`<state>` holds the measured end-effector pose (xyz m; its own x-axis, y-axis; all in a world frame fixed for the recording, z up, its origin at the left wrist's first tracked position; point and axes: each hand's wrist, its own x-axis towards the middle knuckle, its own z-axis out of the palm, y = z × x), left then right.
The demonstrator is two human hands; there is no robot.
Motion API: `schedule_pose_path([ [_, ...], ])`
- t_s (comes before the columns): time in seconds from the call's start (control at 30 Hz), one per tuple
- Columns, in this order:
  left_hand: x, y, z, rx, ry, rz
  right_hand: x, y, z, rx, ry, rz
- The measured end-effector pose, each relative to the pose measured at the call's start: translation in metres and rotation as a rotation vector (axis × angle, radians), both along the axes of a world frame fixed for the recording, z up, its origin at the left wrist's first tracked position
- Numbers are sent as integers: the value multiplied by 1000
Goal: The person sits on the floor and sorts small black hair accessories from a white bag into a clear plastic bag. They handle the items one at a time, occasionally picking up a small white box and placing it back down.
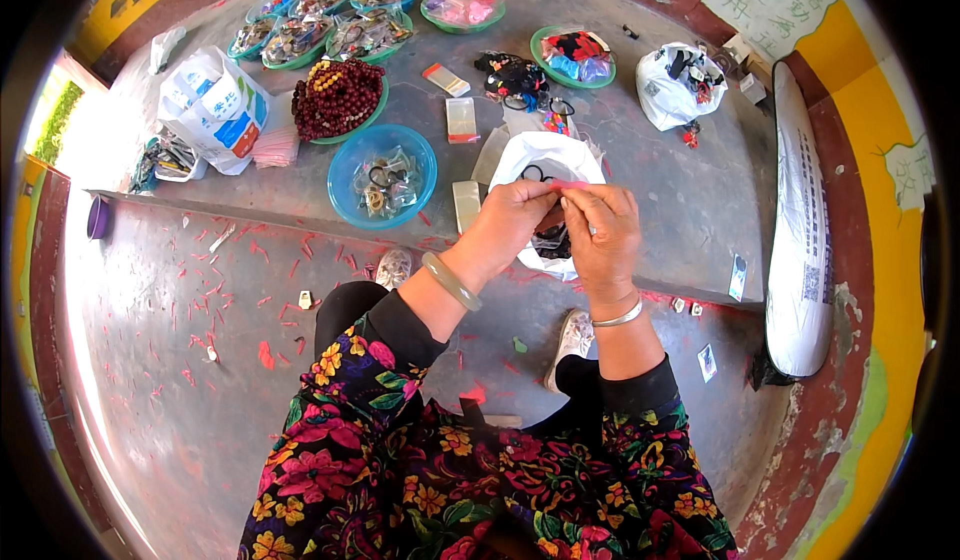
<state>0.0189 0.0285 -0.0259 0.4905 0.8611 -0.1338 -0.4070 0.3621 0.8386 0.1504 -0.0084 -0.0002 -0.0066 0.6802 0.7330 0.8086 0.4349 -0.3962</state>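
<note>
Hands meet over the white bag (548,156): I judge my left hand (510,222) and right hand (603,228) pinched shut on a small pink piece (572,187) in mid-assembly, needing fine fingertip alignment next.

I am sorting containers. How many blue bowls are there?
1: the blue bowl on the raised ledge, left of the left hand, beside the beads. The other dishes appear green.

Probably a home craft workspace: bowls of beads (338,98) on a concrete step (660,210).
</note>
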Motion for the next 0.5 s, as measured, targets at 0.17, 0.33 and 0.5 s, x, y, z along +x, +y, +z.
schedule_pose_path([
  [0.17, -1, -4, 5, 138, 187, -21, 0, 1, -3, 8, -60, 13],
  [0.33, -6, -2, 3, 290, 338, -79, 0, 0, -4, -23, -105, -5],
  [0.5, -7, 0, -7, 394, 388, -81, -1, 0, -2, -10, -156, 14],
])
